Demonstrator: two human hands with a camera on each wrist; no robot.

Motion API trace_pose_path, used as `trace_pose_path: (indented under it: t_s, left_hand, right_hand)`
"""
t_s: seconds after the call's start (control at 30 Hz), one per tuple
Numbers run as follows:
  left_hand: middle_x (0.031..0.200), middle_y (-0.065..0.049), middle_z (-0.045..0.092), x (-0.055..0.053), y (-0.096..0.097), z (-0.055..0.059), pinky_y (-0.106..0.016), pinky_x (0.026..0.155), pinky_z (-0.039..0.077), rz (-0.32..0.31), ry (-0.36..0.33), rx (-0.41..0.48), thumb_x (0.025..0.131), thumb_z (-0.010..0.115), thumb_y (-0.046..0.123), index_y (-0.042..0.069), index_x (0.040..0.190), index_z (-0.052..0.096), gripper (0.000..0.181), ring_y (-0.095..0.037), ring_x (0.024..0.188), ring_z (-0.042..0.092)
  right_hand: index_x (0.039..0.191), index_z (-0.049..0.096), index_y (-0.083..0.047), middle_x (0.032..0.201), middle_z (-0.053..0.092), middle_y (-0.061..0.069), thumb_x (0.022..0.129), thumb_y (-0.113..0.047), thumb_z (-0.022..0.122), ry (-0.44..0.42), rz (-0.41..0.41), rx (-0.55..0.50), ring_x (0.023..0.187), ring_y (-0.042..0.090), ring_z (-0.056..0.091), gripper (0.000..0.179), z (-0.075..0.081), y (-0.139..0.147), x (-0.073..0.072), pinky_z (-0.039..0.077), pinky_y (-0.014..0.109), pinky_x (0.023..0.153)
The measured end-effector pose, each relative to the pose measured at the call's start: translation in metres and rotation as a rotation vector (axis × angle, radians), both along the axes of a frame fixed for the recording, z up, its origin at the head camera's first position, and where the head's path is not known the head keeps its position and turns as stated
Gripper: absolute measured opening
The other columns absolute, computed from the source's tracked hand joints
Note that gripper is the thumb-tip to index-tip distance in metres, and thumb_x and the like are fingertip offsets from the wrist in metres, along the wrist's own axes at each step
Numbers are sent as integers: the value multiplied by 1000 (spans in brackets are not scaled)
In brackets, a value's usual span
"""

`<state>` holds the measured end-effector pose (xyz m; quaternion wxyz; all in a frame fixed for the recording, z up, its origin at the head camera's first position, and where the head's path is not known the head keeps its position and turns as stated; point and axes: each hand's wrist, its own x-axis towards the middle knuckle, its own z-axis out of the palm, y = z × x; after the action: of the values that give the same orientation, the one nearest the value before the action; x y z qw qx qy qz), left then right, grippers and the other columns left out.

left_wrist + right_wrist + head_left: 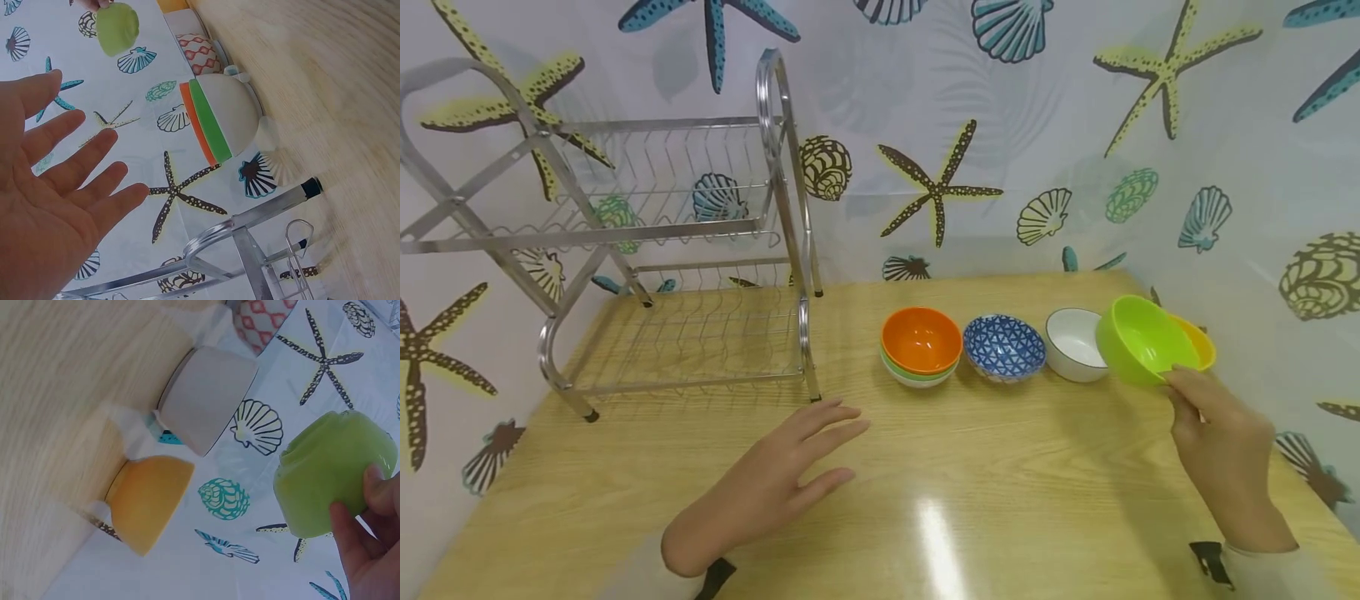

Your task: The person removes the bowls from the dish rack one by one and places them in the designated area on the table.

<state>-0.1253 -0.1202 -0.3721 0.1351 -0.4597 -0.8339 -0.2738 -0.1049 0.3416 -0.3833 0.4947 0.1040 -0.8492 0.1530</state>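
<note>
In the head view, a lime-green bowl (pixel 1138 343) is held up at the right by my right hand (pixel 1225 450), its thumb and fingers pinching the rim. Its mouth faces up toward the head camera. The right wrist view shows the same bowl (pixel 331 475) off the table, above a yellow bowl (pixel 150 497). My left hand (pixel 775 475) hovers over the table with fingers spread, holding nothing. Beyond it stands a stack with an orange bowl (pixel 921 337) on top of green and white ones. A blue-patterned bowl (pixel 1003 346) sits beside the stack, its outside showing red diamonds in the wrist views.
A white bowl (pixel 1075 343) stands between the blue bowl and the partly hidden yellow bowl (pixel 1202 342). At the left stands a two-tier metal dish rack (pixel 782 192). Behind the wooden table (pixel 1000 467) hangs a cloth (pixel 865 208) printed with shells and starfish.
</note>
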Motion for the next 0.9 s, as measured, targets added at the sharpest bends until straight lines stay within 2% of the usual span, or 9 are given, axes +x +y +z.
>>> trace_pose_path:
  t_s: [0.07,0.17,0.23,0.27,0.33,0.4,0.6,0.73,0.9]
  left_hand:
    - [140,-4,49,0,-3,-1,-46,103,44,19,-11,-2,94,62,31,15,137,53,46,-27,134,41]
    - [141,-3,48,0,-7,-3,-47,104,43,34,-18,-2,94,62,31,15,136,53,46,-27,135,39]
    - [141,-3,48,1,-9,-4,-47,104,43,39,-17,0,94,63,30,15,136,53,46,-27,136,39]
    - [141,-3,48,1,-10,-4,-47,103,43,41,-14,2,93,64,30,15,136,53,47,-28,135,39]
    - [141,-3,48,1,-11,-6,-48,104,43,43,-13,8,93,64,29,15,136,53,46,-28,136,39]
    - [141,-3,48,1,-12,-7,-48,104,43,46,-14,12,93,64,29,15,136,53,46,-28,136,39]
    - [141,-3,48,2,-13,-9,-49,103,43,43,-15,12,93,64,28,14,137,52,47,-28,136,38]
    - [145,-5,42,2,-14,-10,-49,102,44,59,-26,0,93,64,28,15,140,49,51,-28,136,38]
    - [150,-6,35,3,-15,-11,-48,102,45,77,-41,-20,92,65,28,18,144,43,57,-27,136,37]
  right_hand:
    - [91,71,8,90,68,28,71,20,71,-23,-42,27,76,45,66,22,2,8,-4,23,-6,89]
    - [91,71,7,90,69,26,76,16,68,-46,-105,35,73,46,65,18,2,20,-10,28,-3,88]
    - [92,71,7,90,69,26,79,14,66,-63,-138,35,73,47,65,16,2,26,-14,48,12,83]
    - [92,71,7,89,69,27,79,14,66,-60,-143,26,73,48,64,15,2,29,-16,54,23,77]
    - [91,71,7,88,68,28,80,13,65,-61,-152,17,72,49,64,14,2,34,-21,55,45,66]
    - [91,70,8,88,67,29,80,13,65,-67,-154,20,71,49,63,13,3,39,-24,46,59,57]
    - [93,69,9,90,66,31,79,13,65,-146,-160,13,76,51,62,15,2,53,-31,47,62,62]
    - [94,68,11,90,65,34,80,13,62,-228,-179,17,77,52,60,15,-3,62,-36,46,64,64]
    - [93,68,12,88,64,35,80,13,59,-291,-204,17,74,53,59,16,-10,74,-45,43,65,63]
